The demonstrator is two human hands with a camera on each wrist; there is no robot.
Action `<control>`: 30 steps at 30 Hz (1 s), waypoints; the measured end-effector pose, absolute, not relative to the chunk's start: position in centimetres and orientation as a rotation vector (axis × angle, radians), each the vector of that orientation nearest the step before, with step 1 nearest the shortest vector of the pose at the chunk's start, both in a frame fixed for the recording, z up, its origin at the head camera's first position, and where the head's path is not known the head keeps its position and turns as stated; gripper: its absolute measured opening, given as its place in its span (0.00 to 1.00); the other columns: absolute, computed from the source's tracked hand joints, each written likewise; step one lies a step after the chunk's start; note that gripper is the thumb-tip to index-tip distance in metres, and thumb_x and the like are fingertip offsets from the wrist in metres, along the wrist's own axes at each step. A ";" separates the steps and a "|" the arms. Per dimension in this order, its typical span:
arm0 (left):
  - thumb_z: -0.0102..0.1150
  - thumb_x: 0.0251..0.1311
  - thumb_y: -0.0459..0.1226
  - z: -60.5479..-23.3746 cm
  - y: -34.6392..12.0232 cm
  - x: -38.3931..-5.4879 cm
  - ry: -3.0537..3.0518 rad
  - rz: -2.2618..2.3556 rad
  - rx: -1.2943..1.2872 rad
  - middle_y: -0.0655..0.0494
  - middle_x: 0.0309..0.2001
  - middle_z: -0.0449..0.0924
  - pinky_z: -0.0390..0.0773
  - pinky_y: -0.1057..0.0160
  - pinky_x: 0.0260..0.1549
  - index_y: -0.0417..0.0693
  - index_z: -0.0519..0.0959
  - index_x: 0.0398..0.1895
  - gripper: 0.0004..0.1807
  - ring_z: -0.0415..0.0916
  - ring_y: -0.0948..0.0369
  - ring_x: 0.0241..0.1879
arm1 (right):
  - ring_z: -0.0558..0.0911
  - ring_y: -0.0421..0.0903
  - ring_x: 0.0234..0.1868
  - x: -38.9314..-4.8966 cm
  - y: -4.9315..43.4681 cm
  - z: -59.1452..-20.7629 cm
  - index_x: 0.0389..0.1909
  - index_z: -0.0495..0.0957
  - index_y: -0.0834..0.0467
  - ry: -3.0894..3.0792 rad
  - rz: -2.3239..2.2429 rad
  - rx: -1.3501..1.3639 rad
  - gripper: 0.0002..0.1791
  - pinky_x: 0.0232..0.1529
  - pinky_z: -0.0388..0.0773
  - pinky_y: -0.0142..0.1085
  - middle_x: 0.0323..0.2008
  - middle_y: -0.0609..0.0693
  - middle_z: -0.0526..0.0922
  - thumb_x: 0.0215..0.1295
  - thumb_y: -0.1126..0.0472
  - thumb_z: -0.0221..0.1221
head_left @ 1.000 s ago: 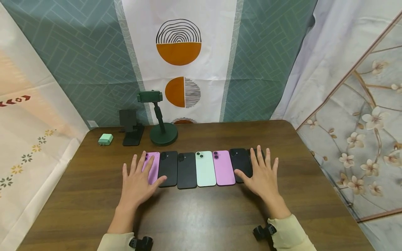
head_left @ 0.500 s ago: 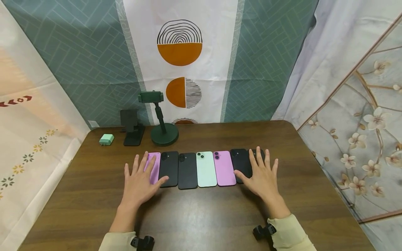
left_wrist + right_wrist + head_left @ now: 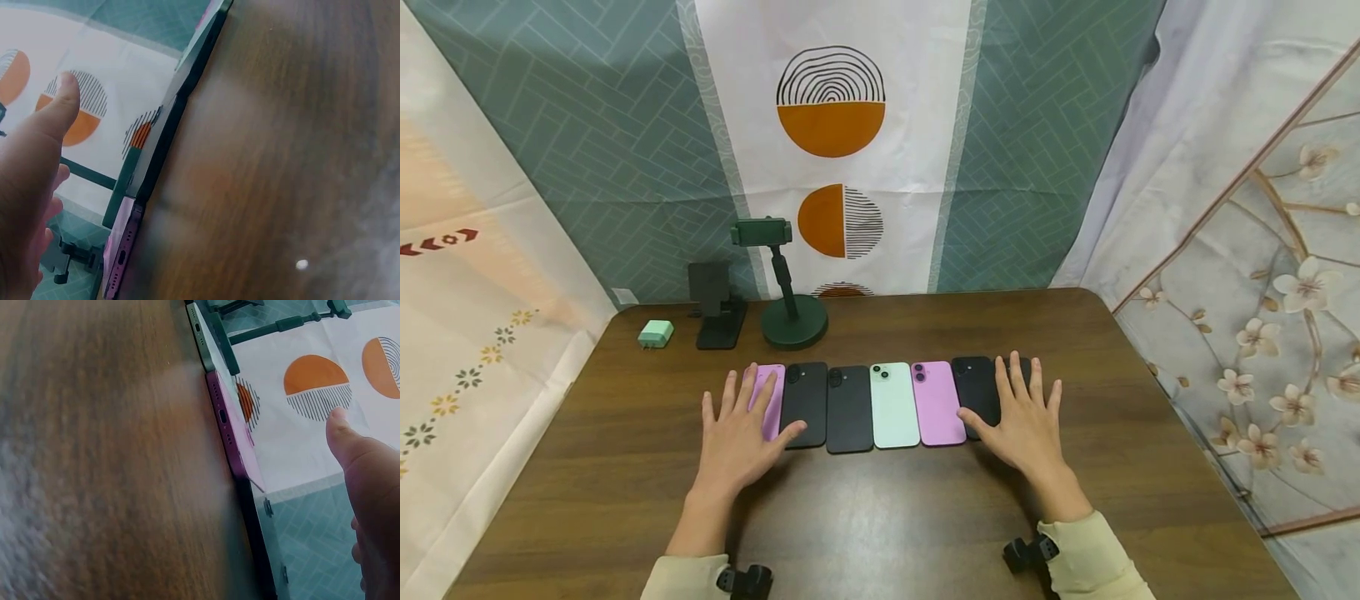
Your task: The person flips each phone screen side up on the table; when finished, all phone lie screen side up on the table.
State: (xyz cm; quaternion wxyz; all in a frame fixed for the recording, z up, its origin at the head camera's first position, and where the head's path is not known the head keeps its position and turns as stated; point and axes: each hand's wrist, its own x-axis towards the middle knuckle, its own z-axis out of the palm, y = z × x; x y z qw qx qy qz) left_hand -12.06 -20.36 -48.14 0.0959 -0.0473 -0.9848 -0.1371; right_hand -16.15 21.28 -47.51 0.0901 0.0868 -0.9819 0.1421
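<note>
Several phones lie face down side by side in a row. From the left they are a pink phone (image 3: 777, 410), a black phone (image 3: 806, 408), another black phone (image 3: 850, 414), a mint phone (image 3: 895, 410), a second pink phone (image 3: 939, 408) and a black phone (image 3: 976, 390). One more dark phone at the right end is mostly hidden by my right hand (image 3: 1028, 429). That hand is spread, palm down, over the right end, holding nothing. My left hand (image 3: 737, 446) is likewise spread over the left pink phone, its thumb over the neighbouring black phone. Both wrist views show the thumbs raised above the phones.
Behind the row on the wooden table (image 3: 865, 525) stand a dark green round-based phone stand (image 3: 793, 321), a black folding stand (image 3: 721, 321) and a mint charger plug (image 3: 656, 333). Patterned cloths hang behind the table and at both sides.
My left hand has drifted slightly right and my right hand slightly left, both still spread. The phones and stands keep their places on the table.
</note>
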 end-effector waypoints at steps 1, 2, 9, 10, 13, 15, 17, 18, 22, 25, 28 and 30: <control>0.48 0.60 0.72 -48.2 -20.3 -12.1 -2.923 -0.408 -0.140 0.41 0.80 0.46 0.37 0.26 0.69 0.51 0.58 0.80 0.52 0.39 0.38 0.78 | 0.32 0.61 0.80 -16.1 21.3 -47.5 0.81 0.48 0.57 -2.920 0.422 0.258 0.61 0.71 0.26 0.69 0.81 0.59 0.43 0.60 0.21 0.52; 0.48 0.60 0.72 -48.2 -20.3 -12.1 -2.926 -0.409 -0.139 0.41 0.80 0.46 0.36 0.26 0.69 0.51 0.58 0.80 0.52 0.39 0.38 0.78 | 0.32 0.61 0.80 -16.1 21.3 -47.5 0.81 0.48 0.58 -2.921 0.421 0.259 0.61 0.71 0.27 0.69 0.81 0.59 0.43 0.60 0.21 0.52; 0.48 0.60 0.72 -48.1 -20.3 -12.2 -2.918 -0.397 -0.134 0.41 0.80 0.46 0.37 0.26 0.69 0.51 0.58 0.80 0.52 0.39 0.38 0.78 | 0.31 0.61 0.80 -16.3 21.3 -47.4 0.82 0.46 0.57 -2.927 0.428 0.252 0.61 0.71 0.25 0.69 0.81 0.58 0.41 0.60 0.21 0.51; 0.48 0.60 0.72 -48.1 -20.2 -12.2 -2.916 -0.396 -0.133 0.41 0.80 0.46 0.37 0.27 0.69 0.51 0.57 0.80 0.52 0.39 0.38 0.78 | 0.31 0.61 0.80 -16.3 21.4 -47.3 0.82 0.45 0.57 -2.929 0.427 0.250 0.61 0.71 0.25 0.69 0.81 0.58 0.41 0.60 0.21 0.51; 0.48 0.60 0.72 -48.2 -20.2 -12.1 -2.917 -0.398 -0.134 0.41 0.80 0.46 0.37 0.26 0.69 0.51 0.57 0.80 0.52 0.39 0.38 0.78 | 0.31 0.61 0.80 -16.3 21.4 -47.1 0.82 0.45 0.57 -2.938 0.435 0.243 0.61 0.71 0.24 0.68 0.81 0.58 0.41 0.60 0.21 0.51; 0.47 0.60 0.72 -48.2 -20.2 -12.0 -2.922 -0.395 -0.134 0.41 0.80 0.46 0.37 0.26 0.69 0.51 0.57 0.80 0.52 0.39 0.38 0.78 | 0.31 0.61 0.80 -16.2 21.3 -47.1 0.82 0.45 0.57 -2.947 0.439 0.239 0.62 0.71 0.25 0.68 0.81 0.58 0.41 0.60 0.20 0.51; 0.48 0.60 0.72 -48.2 -20.2 -12.0 -2.927 -0.390 -0.134 0.41 0.80 0.46 0.37 0.27 0.69 0.50 0.57 0.80 0.53 0.39 0.38 0.78 | 0.32 0.61 0.80 -16.2 21.3 -47.0 0.82 0.45 0.58 -2.953 0.446 0.238 0.62 0.71 0.26 0.69 0.81 0.59 0.41 0.60 0.20 0.51; 0.48 0.60 0.72 -48.2 -20.2 -12.0 -2.930 -0.389 -0.133 0.41 0.80 0.45 0.37 0.27 0.69 0.50 0.57 0.80 0.53 0.38 0.38 0.78 | 0.32 0.61 0.80 -16.2 21.2 -47.0 0.82 0.45 0.58 -2.954 0.449 0.239 0.62 0.71 0.26 0.69 0.81 0.59 0.41 0.60 0.20 0.51; 0.48 0.60 0.72 -48.1 -20.2 -11.9 -2.943 -0.388 -0.129 0.41 0.80 0.45 0.38 0.27 0.69 0.48 0.57 0.80 0.54 0.39 0.38 0.78 | 0.33 0.61 0.80 -16.2 21.2 -47.1 0.82 0.45 0.58 -2.943 0.455 0.247 0.62 0.71 0.27 0.69 0.81 0.59 0.41 0.60 0.21 0.51; 0.49 0.59 0.73 -48.1 -20.2 -11.9 -2.941 -0.405 -0.126 0.40 0.80 0.48 0.40 0.27 0.69 0.47 0.59 0.79 0.54 0.42 0.38 0.78 | 0.36 0.62 0.80 -16.4 21.3 -47.1 0.81 0.47 0.58 -2.924 0.461 0.263 0.61 0.72 0.31 0.69 0.81 0.60 0.43 0.60 0.21 0.53; 0.54 0.59 0.70 -48.1 -20.3 -11.9 -2.899 -0.468 -0.120 0.38 0.77 0.56 0.45 0.28 0.69 0.43 0.64 0.76 0.52 0.48 0.37 0.76 | 0.45 0.64 0.79 -16.5 21.3 -47.1 0.80 0.52 0.59 -2.878 0.517 0.292 0.59 0.72 0.40 0.68 0.79 0.63 0.51 0.60 0.24 0.56; 0.59 0.60 0.66 -48.0 -20.4 -11.9 -2.855 -0.532 -0.112 0.37 0.74 0.62 0.49 0.29 0.68 0.41 0.68 0.73 0.48 0.53 0.36 0.74 | 0.53 0.65 0.77 -16.7 21.3 -47.2 0.78 0.56 0.60 -2.827 0.601 0.321 0.55 0.72 0.46 0.67 0.76 0.64 0.58 0.62 0.29 0.60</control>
